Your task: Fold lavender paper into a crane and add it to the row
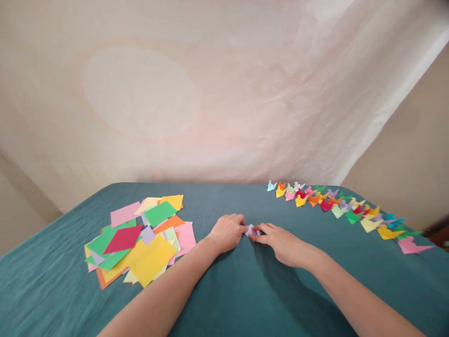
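Observation:
A small piece of folded lilac origami paper [251, 230] lies on the green-blue cloth between my two hands. My left hand [228, 231] rests on the cloth with its fingers curled, the tips gripping the paper's left side. From the right, the thumb and forefinger of my right hand [280, 241] pinch the other side of the same paper. Fingers cover part of it, so its exact folded shape is hard to make out.
To the left, loose coloured paper squares [154, 257] lie in an overlapping pile. Several folded paper birds [326, 204] stand in slanting rows along the right side of the cloth-covered table [224, 290]. A pale hanging sheet [224, 93] closes off the back.

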Demonstrator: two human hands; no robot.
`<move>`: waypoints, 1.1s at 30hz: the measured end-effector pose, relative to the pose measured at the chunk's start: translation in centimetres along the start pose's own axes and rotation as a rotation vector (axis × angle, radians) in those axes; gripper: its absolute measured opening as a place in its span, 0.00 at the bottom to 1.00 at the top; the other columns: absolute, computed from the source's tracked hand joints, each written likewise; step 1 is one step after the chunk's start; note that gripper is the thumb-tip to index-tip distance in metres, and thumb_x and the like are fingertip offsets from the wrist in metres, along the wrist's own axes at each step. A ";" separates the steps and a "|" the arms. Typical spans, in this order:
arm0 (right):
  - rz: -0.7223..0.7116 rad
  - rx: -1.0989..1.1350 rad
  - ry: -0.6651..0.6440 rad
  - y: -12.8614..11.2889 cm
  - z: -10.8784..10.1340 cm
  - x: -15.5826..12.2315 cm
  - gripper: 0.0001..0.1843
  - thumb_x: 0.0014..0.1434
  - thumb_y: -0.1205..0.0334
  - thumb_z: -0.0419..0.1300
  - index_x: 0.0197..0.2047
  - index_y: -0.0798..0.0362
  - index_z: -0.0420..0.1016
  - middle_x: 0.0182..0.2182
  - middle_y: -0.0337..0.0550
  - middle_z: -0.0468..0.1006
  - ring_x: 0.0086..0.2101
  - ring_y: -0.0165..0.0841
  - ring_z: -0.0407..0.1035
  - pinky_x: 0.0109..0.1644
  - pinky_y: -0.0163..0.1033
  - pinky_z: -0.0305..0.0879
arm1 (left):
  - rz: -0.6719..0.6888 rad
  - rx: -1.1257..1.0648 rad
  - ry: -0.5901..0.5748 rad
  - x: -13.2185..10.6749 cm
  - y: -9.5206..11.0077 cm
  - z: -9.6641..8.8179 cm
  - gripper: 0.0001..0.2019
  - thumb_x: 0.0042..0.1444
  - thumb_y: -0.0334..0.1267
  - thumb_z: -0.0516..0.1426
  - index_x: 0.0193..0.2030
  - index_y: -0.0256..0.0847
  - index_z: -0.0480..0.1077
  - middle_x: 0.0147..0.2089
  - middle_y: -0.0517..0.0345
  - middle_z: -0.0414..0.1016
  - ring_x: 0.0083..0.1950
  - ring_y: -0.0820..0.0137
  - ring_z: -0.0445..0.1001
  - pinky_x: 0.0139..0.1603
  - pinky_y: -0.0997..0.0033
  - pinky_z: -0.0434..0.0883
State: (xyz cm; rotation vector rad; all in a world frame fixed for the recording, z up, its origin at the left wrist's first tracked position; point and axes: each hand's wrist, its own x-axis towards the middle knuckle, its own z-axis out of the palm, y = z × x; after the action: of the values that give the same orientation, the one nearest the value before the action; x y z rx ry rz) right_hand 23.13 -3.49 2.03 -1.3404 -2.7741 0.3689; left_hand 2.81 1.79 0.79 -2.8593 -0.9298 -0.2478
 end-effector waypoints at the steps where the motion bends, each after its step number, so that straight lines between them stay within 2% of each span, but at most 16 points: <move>1: -0.006 0.014 0.000 0.0 -0.1 -0.1 0.38 0.49 0.82 0.48 0.60 0.42 0.60 0.57 0.45 0.62 0.55 0.38 0.56 0.57 0.44 0.55 | -0.001 0.000 -0.002 0.0 0.0 0.0 0.12 0.57 0.33 0.51 0.43 0.47 0.73 0.43 0.55 0.69 0.41 0.67 0.69 0.41 0.68 0.66; 6: -0.046 0.077 0.006 0.4 -0.3 -0.4 0.36 0.47 0.81 0.48 0.57 0.43 0.66 0.60 0.41 0.60 0.57 0.38 0.56 0.58 0.43 0.55 | 0.003 -0.004 0.000 0.0 0.0 0.0 0.12 0.57 0.32 0.51 0.44 0.47 0.73 0.42 0.55 0.69 0.41 0.67 0.69 0.41 0.68 0.66; 15: -0.073 0.108 -0.009 0.7 -0.6 -0.5 0.38 0.45 0.82 0.46 0.57 0.45 0.67 0.61 0.40 0.58 0.59 0.36 0.52 0.60 0.44 0.54 | -0.007 -0.015 0.008 -0.1 0.1 0.1 0.13 0.56 0.31 0.51 0.45 0.47 0.72 0.42 0.55 0.69 0.41 0.66 0.68 0.41 0.68 0.66; 19: -0.083 0.152 0.000 0.7 -0.8 -0.5 0.37 0.44 0.82 0.45 0.54 0.45 0.69 0.60 0.39 0.60 0.59 0.35 0.53 0.62 0.44 0.51 | -0.013 -0.019 0.017 -0.1 0.2 0.1 0.13 0.56 0.31 0.51 0.44 0.46 0.73 0.42 0.54 0.69 0.41 0.67 0.67 0.41 0.68 0.66; 22: -0.095 0.240 0.024 1.1 -0.8 -0.3 0.36 0.44 0.82 0.44 0.51 0.46 0.73 0.58 0.38 0.64 0.57 0.34 0.57 0.61 0.42 0.52 | -0.009 -0.021 0.014 -0.1 0.2 0.2 0.12 0.56 0.31 0.51 0.44 0.46 0.72 0.42 0.54 0.69 0.41 0.66 0.68 0.41 0.67 0.66; 25: -0.052 0.356 0.120 1.8 -0.3 0.3 0.34 0.44 0.81 0.42 0.48 0.47 0.75 0.52 0.39 0.71 0.52 0.32 0.64 0.58 0.40 0.57 | -0.004 -0.018 0.015 -0.1 0.2 0.4 0.13 0.56 0.31 0.51 0.44 0.46 0.72 0.42 0.55 0.69 0.41 0.66 0.68 0.41 0.67 0.67; 28: 0.086 0.376 0.332 2.4 0.9 1.2 0.27 0.49 0.78 0.44 0.47 0.52 0.75 0.45 0.45 0.75 0.47 0.34 0.68 0.55 0.40 0.60 | -0.005 -0.018 0.028 0.0 0.2 0.5 0.12 0.55 0.30 0.52 0.43 0.46 0.72 0.42 0.56 0.69 0.41 0.66 0.68 0.41 0.67 0.67; 31: 0.266 0.339 0.471 2.4 2.5 1.9 0.13 0.55 0.68 0.51 0.41 0.55 0.74 0.38 0.48 0.74 0.38 0.35 0.69 0.46 0.40 0.65 | -0.001 -0.025 0.035 0.0 0.2 0.5 0.11 0.55 0.30 0.52 0.42 0.44 0.73 0.41 0.55 0.69 0.41 0.66 0.68 0.41 0.67 0.66; 33: 0.344 0.292 0.508 2.0 3.3 2.2 0.09 0.55 0.61 0.54 0.37 0.54 0.73 0.35 0.47 0.73 0.36 0.36 0.68 0.42 0.40 0.65 | 0.003 -0.031 0.038 -0.1 0.2 0.5 0.11 0.55 0.31 0.52 0.42 0.44 0.73 0.41 0.54 0.69 0.41 0.65 0.67 0.41 0.67 0.66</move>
State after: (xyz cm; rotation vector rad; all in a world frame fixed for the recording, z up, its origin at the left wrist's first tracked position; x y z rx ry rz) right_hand 22.82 -1.25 -1.80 -1.5659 -2.0027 0.3631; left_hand 2.97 1.65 0.24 -2.8726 -0.9231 -0.3182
